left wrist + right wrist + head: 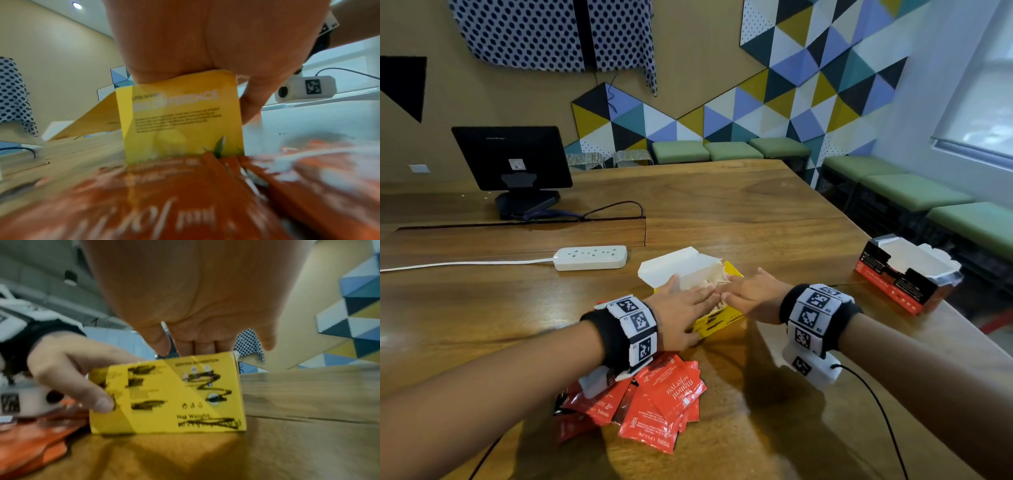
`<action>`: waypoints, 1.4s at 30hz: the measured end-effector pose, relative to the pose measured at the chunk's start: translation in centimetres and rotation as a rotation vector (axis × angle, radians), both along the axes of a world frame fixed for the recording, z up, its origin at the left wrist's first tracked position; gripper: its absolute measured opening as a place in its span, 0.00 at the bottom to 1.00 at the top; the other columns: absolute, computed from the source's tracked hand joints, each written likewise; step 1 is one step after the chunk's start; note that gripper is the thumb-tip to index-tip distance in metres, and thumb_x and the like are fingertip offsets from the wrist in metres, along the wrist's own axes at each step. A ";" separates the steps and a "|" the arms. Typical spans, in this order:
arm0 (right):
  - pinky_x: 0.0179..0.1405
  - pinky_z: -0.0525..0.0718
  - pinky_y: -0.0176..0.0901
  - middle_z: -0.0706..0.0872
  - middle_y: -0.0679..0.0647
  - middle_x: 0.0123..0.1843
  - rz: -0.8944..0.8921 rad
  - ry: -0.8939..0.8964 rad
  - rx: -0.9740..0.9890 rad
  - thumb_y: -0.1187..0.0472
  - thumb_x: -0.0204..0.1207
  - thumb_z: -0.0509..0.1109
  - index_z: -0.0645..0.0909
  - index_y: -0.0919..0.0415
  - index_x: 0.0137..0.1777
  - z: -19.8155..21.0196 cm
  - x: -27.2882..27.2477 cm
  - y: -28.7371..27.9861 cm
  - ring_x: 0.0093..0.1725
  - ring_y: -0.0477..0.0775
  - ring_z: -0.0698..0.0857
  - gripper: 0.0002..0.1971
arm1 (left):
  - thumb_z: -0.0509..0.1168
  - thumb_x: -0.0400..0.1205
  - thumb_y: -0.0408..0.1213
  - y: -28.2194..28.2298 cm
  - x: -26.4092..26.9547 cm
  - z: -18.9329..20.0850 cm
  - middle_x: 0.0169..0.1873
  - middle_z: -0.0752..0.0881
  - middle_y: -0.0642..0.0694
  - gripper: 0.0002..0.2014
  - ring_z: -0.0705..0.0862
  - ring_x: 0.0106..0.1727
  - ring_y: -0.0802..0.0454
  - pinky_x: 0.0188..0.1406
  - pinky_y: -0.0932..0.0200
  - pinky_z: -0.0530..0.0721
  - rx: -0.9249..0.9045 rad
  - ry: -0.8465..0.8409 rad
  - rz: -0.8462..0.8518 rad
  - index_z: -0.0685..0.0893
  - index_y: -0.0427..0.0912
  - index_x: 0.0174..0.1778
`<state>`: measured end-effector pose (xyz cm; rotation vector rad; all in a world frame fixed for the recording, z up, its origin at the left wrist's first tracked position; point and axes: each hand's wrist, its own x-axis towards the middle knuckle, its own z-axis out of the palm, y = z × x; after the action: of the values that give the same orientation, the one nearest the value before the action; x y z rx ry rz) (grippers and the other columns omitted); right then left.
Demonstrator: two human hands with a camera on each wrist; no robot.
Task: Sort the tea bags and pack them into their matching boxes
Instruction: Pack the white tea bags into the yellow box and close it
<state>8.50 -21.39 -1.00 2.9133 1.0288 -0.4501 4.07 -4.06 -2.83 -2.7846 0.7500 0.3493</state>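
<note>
Beneath your flat fingertips point(714, 291), the yellow box point(717, 317) stands open. Left hand point(681, 310) steadies it, thumb point(98, 400) against its side; right hand point(751, 293) holds nothing. Press contents evenly.

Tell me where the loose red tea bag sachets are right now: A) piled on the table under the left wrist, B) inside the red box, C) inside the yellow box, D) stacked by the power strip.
A: the red sachets lie heaped on the table beneath the left hand.
</note>
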 end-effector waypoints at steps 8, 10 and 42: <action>0.52 0.74 0.39 0.84 0.47 0.54 -0.174 -0.017 0.329 0.57 0.78 0.61 0.80 0.52 0.62 2.0 -0.2 -2.7 0.56 0.52 0.80 0.14 | 0.61 0.78 0.55 1.2 1.6 0.4 0.83 0.43 0.53 0.39 0.39 0.84 0.48 0.78 0.33 0.39 -0.288 -0.095 0.178 0.47 0.58 0.81; 0.50 0.72 0.37 0.82 0.43 0.49 -0.284 -0.040 0.488 0.60 0.78 0.62 0.80 0.55 0.61 2.2 0.5 -3.2 0.51 0.49 0.78 0.13 | 0.59 0.78 0.59 1.8 2.1 0.3 0.83 0.50 0.48 0.39 0.48 0.84 0.47 0.82 0.35 0.48 -0.417 -0.107 0.321 0.49 0.53 0.82; 0.61 0.71 0.19 0.72 0.41 0.66 -0.187 0.230 0.707 0.56 0.78 0.66 0.66 0.54 0.77 0.4 -0.7 -4.6 0.67 0.42 0.73 0.27 | 0.75 0.65 0.58 2.0 2.1 0.0 0.77 0.68 0.49 0.50 0.71 0.76 0.47 0.75 0.47 0.71 -0.943 0.079 0.450 0.53 0.62 0.79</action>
<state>7.84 -26.01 -0.64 3.6791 1.1320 -0.5237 6.15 -2.09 -2.88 -3.8635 0.3146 0.2043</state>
